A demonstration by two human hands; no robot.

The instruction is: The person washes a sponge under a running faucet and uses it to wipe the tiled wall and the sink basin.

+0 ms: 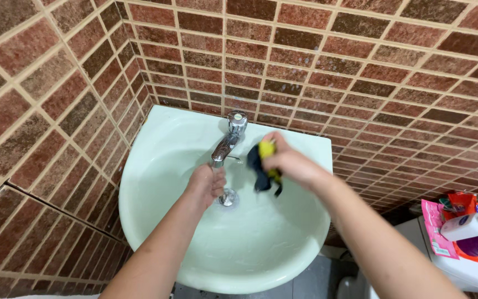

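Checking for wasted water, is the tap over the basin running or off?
Cannot tell: no clear stream shows below the tap, and the left hand covers the space under its spout.

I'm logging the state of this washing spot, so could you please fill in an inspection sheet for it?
Surface: pale green basin, drain at its middle.
Job's things: chrome tap; yellow and dark cloth.
Clutter: bottles and packets on a white ledge at the right.
Grippers: left hand under the spout; right hand clutching the cloth beside the tap.
Cables: nothing seen.
Surroundings: brown brick-pattern tiled walls meeting in a corner.
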